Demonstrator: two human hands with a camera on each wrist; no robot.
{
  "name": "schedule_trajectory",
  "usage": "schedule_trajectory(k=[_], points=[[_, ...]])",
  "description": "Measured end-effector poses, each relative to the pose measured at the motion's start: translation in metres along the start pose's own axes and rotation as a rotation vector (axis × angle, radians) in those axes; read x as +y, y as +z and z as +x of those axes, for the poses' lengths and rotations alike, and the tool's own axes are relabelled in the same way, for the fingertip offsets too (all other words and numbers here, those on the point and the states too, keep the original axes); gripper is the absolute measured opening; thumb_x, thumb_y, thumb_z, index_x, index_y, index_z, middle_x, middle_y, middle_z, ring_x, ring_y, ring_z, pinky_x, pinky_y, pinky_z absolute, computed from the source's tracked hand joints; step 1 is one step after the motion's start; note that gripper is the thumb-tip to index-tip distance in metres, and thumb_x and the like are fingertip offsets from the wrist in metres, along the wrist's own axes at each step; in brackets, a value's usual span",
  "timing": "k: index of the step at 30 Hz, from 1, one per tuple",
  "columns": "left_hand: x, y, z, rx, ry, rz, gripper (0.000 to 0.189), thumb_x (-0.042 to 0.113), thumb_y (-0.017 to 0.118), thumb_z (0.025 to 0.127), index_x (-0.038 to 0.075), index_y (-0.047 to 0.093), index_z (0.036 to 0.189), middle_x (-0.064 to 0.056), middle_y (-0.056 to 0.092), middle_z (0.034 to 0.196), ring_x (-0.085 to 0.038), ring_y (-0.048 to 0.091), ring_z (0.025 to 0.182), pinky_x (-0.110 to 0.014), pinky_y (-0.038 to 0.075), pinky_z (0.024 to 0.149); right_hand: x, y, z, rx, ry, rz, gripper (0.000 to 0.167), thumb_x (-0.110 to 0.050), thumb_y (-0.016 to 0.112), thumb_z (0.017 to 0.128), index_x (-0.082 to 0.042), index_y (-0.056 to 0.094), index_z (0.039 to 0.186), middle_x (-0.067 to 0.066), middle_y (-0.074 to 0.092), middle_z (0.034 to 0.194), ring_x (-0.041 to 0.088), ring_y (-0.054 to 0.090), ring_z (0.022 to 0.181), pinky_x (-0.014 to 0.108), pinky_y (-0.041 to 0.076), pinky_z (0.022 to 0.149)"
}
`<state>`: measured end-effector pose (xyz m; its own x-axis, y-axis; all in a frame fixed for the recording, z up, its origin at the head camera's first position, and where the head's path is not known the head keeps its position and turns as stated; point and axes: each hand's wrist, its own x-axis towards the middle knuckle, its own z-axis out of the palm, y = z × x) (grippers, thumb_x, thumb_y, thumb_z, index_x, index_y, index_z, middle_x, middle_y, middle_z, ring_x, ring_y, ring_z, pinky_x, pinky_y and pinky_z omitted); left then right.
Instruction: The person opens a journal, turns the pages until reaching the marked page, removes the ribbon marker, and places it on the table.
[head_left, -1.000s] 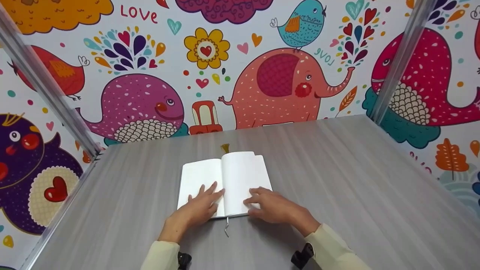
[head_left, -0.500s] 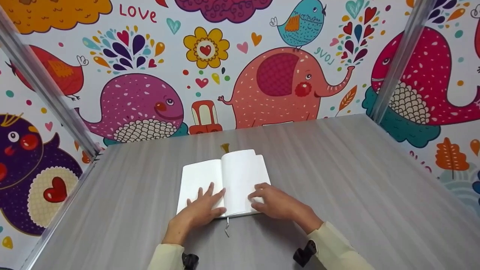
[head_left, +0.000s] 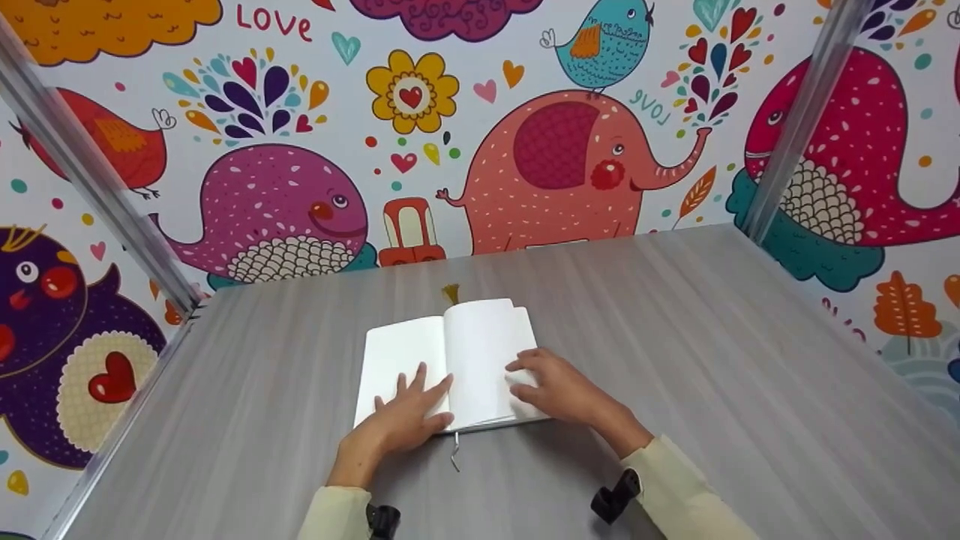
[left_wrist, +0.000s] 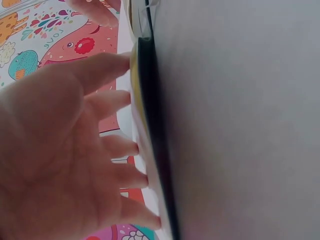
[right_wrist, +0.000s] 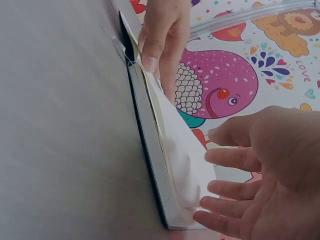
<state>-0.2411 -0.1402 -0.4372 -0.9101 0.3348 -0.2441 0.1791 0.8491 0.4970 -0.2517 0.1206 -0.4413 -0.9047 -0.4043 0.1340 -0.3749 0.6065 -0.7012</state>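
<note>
An open notebook (head_left: 484,345) with blank white pages and a dark cover lies on the table. My left hand (head_left: 401,416) rests on its left page, fingers spread and the thumb near the spine. Fingertips of that same left hand (left_wrist: 55,145) touch the paper in the left wrist view. Over the outer part of the right page is my right hand (head_left: 561,386), fingers loosely bent. In the right wrist view the right hand (right_wrist: 285,175) has separated fingers with nothing gripped between them; whether the lowest fingertips touch the page is hard to tell. A light ribbon bookmark (head_left: 455,450) hangs from the near edge.
Grey wood-grain table (head_left: 697,360) surrounds the notebook. A yellowish tassel (head_left: 450,291) pokes out beyond its far edge. Behind stands a wall with cartoon animals (head_left: 555,172), and metal posts (head_left: 806,120) rise at the corners. Black wrist devices (head_left: 615,495) sit at both sleeves.
My right hand has moved outward and slightly away from me across the right page, toward its outer edge. The left hand has shifted a little, staying on the left page.
</note>
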Motion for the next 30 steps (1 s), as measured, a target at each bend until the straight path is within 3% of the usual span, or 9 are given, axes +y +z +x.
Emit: schedule_trajectory(k=[5,10,15,22,30], points=[[0.0003,-0.0004,-0.0003,-0.006,0.006,-0.011,0.060,0.033,0.056,0.101,0.020,0.036,0.156,-0.022,0.009,0.168,-0.051,0.004,0.154,-0.079,0.003,0.113,0.0041,0.0016,0.0024,0.071,0.083,0.080,0.037,-0.011,0.072,0.090,0.000,0.066,0.125,0.027,0.053,0.141,0.043,0.054,0.130,0.057,0.045,0.106],[-0.0002,0.0006,0.0003,-0.004,0.008,-0.011,0.059,0.033,0.056,0.102,0.021,0.037,0.156,-0.022,0.009,0.168,-0.051,0.004,0.154,-0.080,0.003,0.112,0.0043,0.0027,0.0051,0.189,0.260,0.202,0.039,-0.008,0.070,0.091,0.001,0.064,0.128,0.025,0.057,0.136,0.041,0.060,0.123,0.051,0.052,0.099],[-0.0005,0.0008,0.0005,0.001,0.008,-0.009,0.059,0.033,0.056,0.102,0.021,0.037,0.156,-0.022,0.010,0.168,-0.051,0.004,0.153,-0.080,0.003,0.112,0.0051,0.0015,0.0066,0.209,0.377,0.326,0.051,-0.008,0.068,0.091,0.003,0.054,0.138,0.024,0.057,0.140,0.039,0.059,0.126,0.047,0.055,0.097],[-0.0003,0.0001,0.0000,0.003,0.008,-0.011,0.059,0.033,0.057,0.101,0.021,0.037,0.156,-0.022,0.010,0.168,-0.051,0.004,0.153,-0.080,0.003,0.112,0.0039,0.0019,0.0078,0.211,0.395,0.430,0.057,-0.004,0.065,0.090,0.007,0.047,0.143,0.027,0.054,0.141,0.040,0.057,0.128,0.044,0.056,0.097],[-0.0011,0.0013,0.0012,0.001,0.006,0.007,0.059,0.033,0.055,0.102,0.020,0.036,0.156,-0.022,0.010,0.168,-0.052,0.006,0.153,-0.081,0.004,0.111,0.0046,0.0020,0.0084,0.227,0.432,0.449,0.057,-0.001,0.064,0.088,0.005,0.048,0.143,0.024,0.057,0.137,0.034,0.060,0.121,0.039,0.058,0.088]])
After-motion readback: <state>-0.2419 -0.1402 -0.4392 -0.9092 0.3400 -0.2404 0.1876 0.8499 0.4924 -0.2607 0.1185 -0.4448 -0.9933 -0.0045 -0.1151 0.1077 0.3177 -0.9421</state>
